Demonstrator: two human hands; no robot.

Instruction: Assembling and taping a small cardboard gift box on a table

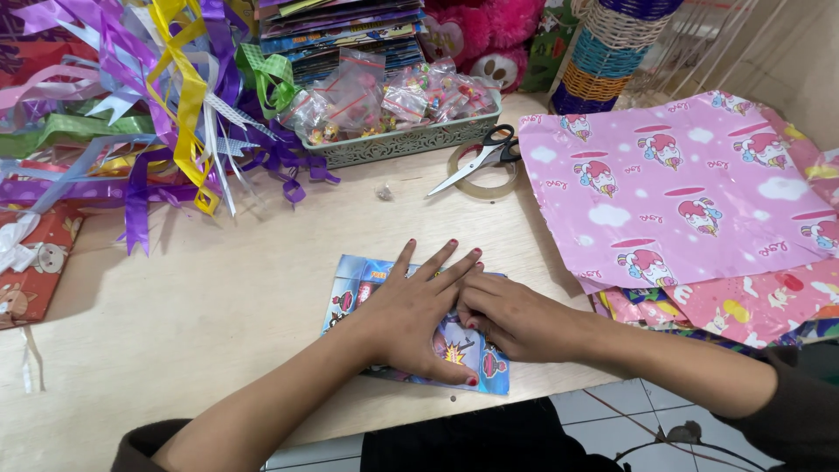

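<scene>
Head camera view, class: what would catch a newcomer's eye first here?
Probably the left hand and right hand pressed flat on a blue patterned parcel near the table's front edge. Next, the tangle of bright ribbons at upper left and the pink wrapping sheet at right.

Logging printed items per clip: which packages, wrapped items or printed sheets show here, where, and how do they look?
Blue wrapped parcel: flat rectangle, cartoon print, table front, under left hand and right hand.
Pink wrapping sheet: large, cartoon figures, right side.
Clear sachets: small, colourful contents, in grey-green tray.
Stack of printed sheets: behind the tray, multicoloured.
</scene>
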